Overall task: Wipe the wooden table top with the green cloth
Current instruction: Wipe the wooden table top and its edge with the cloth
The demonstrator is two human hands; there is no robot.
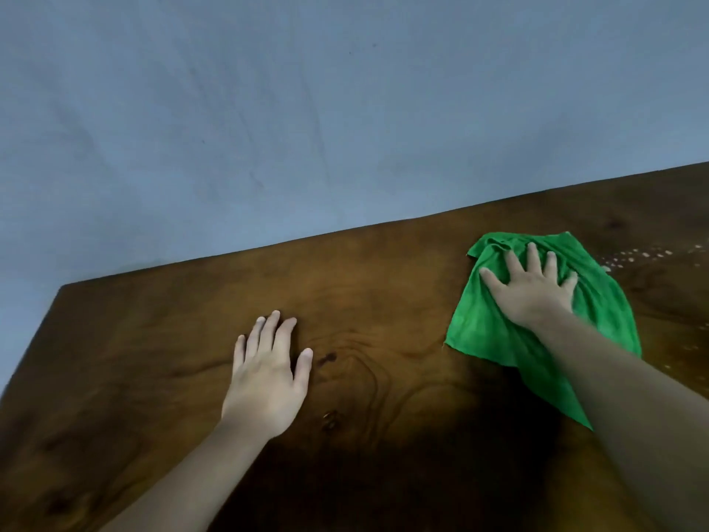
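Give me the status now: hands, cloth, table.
Left hand flat on bare table, empty. Right hand spread flat on green cloth, pressing it down. White specks just right of cloth. Nothing blocking.

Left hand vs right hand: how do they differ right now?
The left hand lies on the bare wooden table top; the right hand presses on the green cloth. The left hand's fingers are close together; the right hand's are spread wide. The left hand sits nearer the camera, the right farther out, beside pale specks on the wood. Both lie flat, palm down, gripping nothing.
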